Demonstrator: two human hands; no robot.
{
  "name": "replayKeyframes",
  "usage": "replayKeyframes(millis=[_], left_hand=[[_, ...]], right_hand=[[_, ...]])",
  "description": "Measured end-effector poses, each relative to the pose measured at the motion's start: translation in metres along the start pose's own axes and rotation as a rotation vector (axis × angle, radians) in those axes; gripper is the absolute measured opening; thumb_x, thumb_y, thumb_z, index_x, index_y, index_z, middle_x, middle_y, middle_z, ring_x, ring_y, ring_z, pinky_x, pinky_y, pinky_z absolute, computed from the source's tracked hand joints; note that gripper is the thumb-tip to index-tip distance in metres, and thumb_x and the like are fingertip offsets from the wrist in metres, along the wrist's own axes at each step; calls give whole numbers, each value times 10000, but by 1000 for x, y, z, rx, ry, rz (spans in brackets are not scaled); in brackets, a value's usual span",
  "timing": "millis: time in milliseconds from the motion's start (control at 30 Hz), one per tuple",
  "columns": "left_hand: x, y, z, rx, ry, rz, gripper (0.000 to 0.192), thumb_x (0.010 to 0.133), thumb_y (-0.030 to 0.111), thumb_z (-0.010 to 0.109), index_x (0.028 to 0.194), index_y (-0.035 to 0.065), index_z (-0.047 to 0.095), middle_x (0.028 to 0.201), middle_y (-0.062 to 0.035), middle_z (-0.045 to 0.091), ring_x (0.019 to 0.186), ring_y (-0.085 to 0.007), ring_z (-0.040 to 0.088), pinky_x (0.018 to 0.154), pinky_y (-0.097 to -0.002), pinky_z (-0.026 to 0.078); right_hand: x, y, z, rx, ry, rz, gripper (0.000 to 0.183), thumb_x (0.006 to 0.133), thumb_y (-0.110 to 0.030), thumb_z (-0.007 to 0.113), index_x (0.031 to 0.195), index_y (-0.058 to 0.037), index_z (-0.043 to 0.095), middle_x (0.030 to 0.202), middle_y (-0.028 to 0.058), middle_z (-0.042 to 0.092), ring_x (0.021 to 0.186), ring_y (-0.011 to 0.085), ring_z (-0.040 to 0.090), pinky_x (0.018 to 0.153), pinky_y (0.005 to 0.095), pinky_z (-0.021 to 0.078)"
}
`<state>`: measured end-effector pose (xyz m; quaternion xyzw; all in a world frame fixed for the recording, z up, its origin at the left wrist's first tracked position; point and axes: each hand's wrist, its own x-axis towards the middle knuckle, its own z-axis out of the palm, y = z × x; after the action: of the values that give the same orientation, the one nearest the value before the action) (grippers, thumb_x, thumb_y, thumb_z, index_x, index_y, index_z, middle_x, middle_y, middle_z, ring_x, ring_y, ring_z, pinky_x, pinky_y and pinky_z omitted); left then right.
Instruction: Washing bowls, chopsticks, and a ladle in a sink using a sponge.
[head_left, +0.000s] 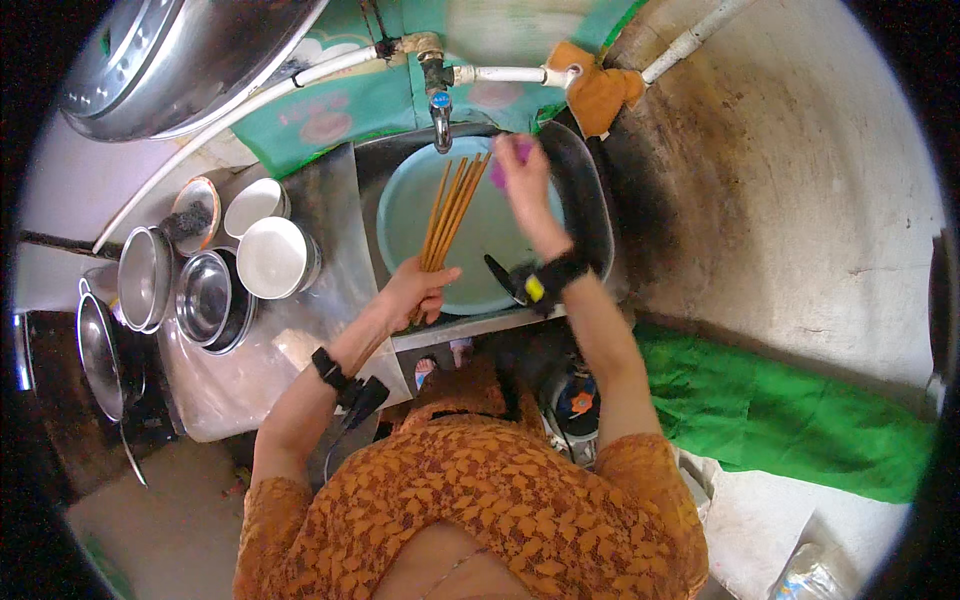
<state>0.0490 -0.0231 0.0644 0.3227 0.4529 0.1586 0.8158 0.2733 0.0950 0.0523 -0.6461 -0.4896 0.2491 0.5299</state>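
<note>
My left hand (420, 291) grips a bunch of several wooden chopsticks (455, 210) near their lower ends. They fan out slightly, tips pointing up towards the tap, over a light blue plastic basin (387, 225). At the basin's far right rim, my right hand (521, 176) is closed around a purple cloth or scrubber (501, 171), partly hidden by the fingers and slightly blurred. The cloth is close to the chopstick tips, and I cannot tell whether they touch. Pale, cloudy water (487, 232) appears to fill the basin, which sits inside a dark sink (592, 187).
Above the basin hangs a metal tap (441, 120) on white pipes. White bowls (271, 257) and metal bowls (204, 298) crowd the left counter (225, 390), beside a wok (99, 352). An orange cloth (600, 90) hangs from the pipe. Green sheeting (765, 412) lies at right.
</note>
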Motion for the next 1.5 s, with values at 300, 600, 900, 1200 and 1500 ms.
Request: replayKeyframes(millis=[300,600,900,1200,1500], left_hand=[[22,2,6,-182,-1,-96,178,776,86,550,825,125,384,476,37,340,325,-81,314,277,-251,222],[-15,19,26,1,-71,-113,298,863,319,535,821,104,333,507,34,269,335,-69,239,295,-250,181],[16,5,29,-237,74,103,222,906,283,455,890,65,416,566,5,366,403,-86,326,326,-236,237],[-3,2,27,22,53,11,164,888,196,472,861,82,356,578,2,358,383,-84,325,302,-255,235],[-15,-16,-1,260,224,55,226,844,190,548,813,63,364,498,-7,342,332,-100,338,294,-264,244]], right_hand=[[-126,-4,58,415,-275,-97,156,773,-107,610,910,-138,677,1414,191,183,1331,265,145,998,326,278],[24,47,27,302,73,123,200,717,45,543,893,-30,602,671,63,525,522,150,546,499,287,478],[-80,9,34,273,-156,265,255,875,-278,441,1006,-67,500,1031,151,538,980,293,518,833,383,417],[-76,1,58,33,21,-34,317,764,-48,555,1076,-100,574,1287,194,336,1076,309,477,868,359,424],[5,-5,16,826,-124,545,205,845,-157,443,875,-32,603,771,65,624,648,149,572,613,276,472]])
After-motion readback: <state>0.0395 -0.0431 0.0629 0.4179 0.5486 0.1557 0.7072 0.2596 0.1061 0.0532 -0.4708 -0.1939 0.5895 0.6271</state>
